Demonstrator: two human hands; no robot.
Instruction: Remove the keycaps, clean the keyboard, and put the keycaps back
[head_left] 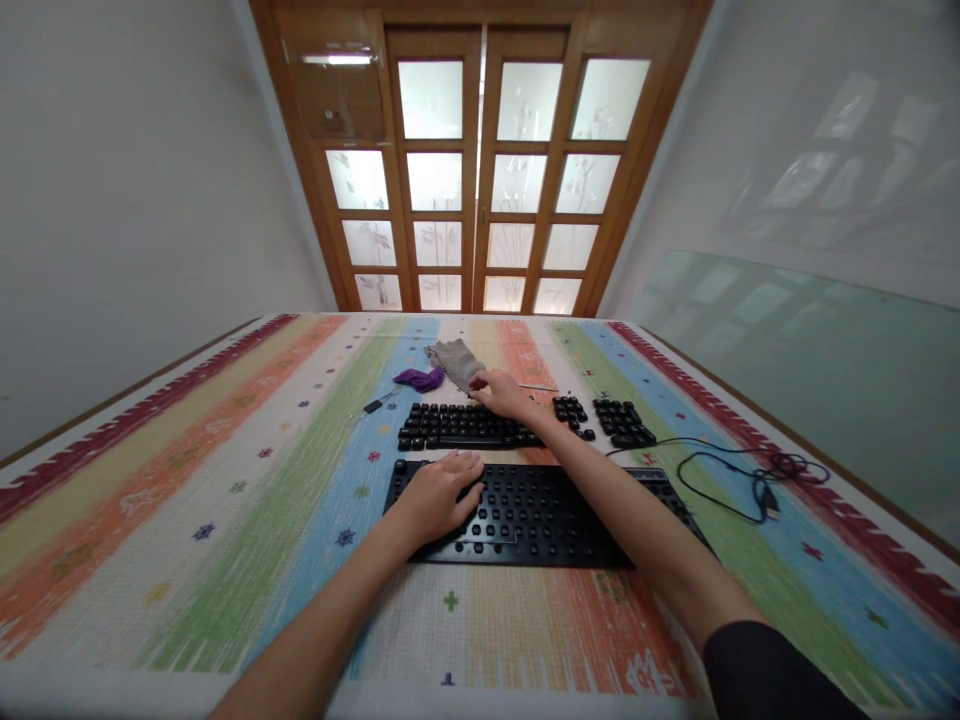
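Note:
A black keyboard base [525,510] with its keycaps off lies across the tablecloth in front of me, rows of small stems showing. My left hand [442,490] rests on its upper left part, fingers stretched out and thumb apart. Behind the base, black keycaps [442,425] are laid out in keyboard order, with more groups of keycaps [622,422] to the right. My right hand [499,392] reaches over the far row of keycaps, thumb and fingers drawn together in a pinch; what is between them is too small to make out. My right forearm crosses above the base and hides part of it.
Beyond the keycaps lie a grey cloth [456,362] and a purple bundle [420,379]. Left of them is a small black piece [373,406] with a thin end. A coiled USB cable [772,470] sits at the right. The striped tablecloth [225,540] covers the table.

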